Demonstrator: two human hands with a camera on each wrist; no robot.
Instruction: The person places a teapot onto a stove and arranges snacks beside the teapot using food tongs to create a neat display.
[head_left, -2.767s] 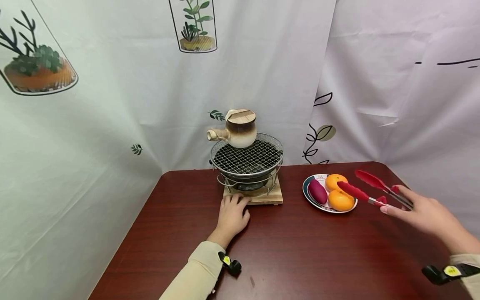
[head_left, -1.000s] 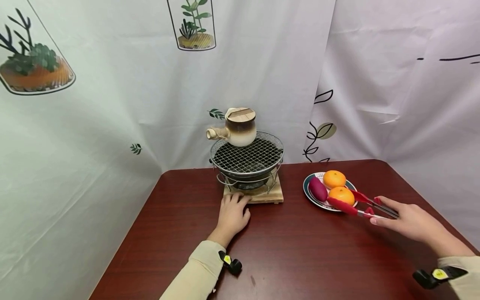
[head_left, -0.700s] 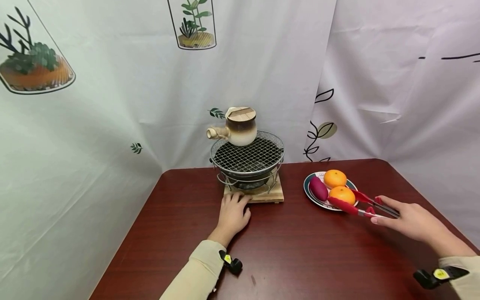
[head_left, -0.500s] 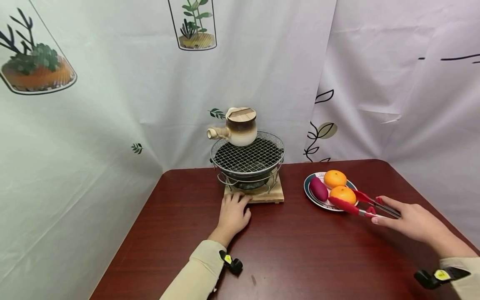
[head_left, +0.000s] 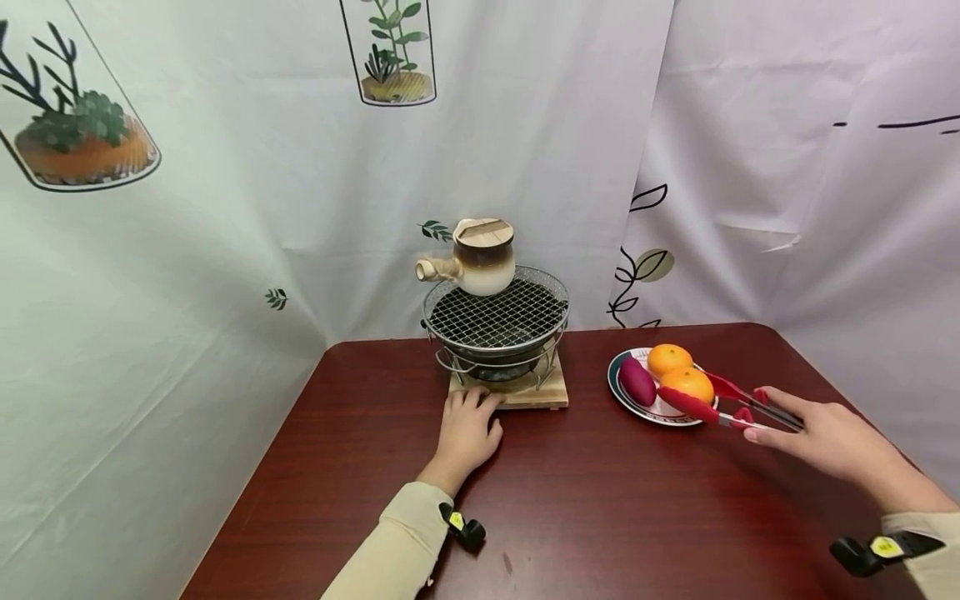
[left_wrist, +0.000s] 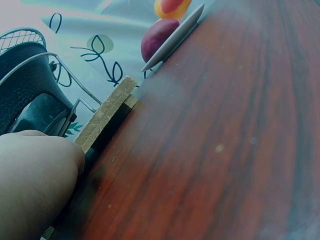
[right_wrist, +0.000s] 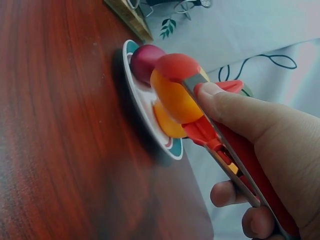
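Note:
My right hand [head_left: 840, 437] holds a pair of red-tipped tongs [head_left: 693, 407], thumb on one arm and fingers round the other. The tong tips are closed on either side of the nearer orange [right_wrist: 175, 97], which stands slightly raised over the patterned plate [head_left: 630, 407]. On that plate lie a second orange [head_left: 667, 359] and a purple oval fruit or vegetable [head_left: 637, 383]. My left hand [head_left: 467, 433] rests with its fingertips on the front edge of a wooden board [head_left: 553, 393], under the round grill [head_left: 498, 321].
A small brown and cream pot [head_left: 486, 271] with a wooden lid and a side handle stands on the back of the grill's mesh. The dark red table [head_left: 600, 517] meets a printed white curtain [head_left: 570, 167] behind and at the sides.
My right hand has brought the tongs left and down onto the nearer orange, and their tips have closed on it. In the last half second the orange has risen slightly. The left hand stays put.

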